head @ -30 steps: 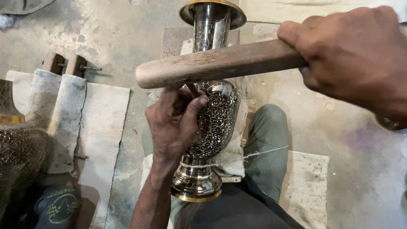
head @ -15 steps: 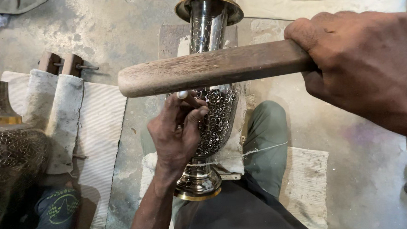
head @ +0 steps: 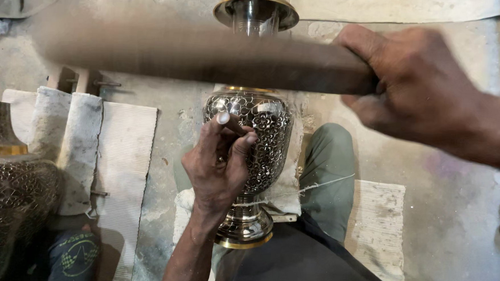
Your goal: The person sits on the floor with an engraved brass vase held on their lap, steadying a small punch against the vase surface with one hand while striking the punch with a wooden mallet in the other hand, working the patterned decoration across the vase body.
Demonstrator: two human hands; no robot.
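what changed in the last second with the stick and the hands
The wooden stick in the right hand has swung further out to the left and is now blurred with motion. The left hand stayed on the belly of the engraved metal vase, pinching a small tool against it. The vase did not move, nor did the second vase at the left.

I see a rough grey concrete floor (head: 439, 224), stained and dusty. A pale ribbed mat (head: 124, 168) lies on it at the left, with a folded grey cloth (head: 70, 142) over that mat's left edge. Another pale mat (head: 377, 233) lies at the right, and a light sheet (head: 394, 6) runs along the floor's far edge.
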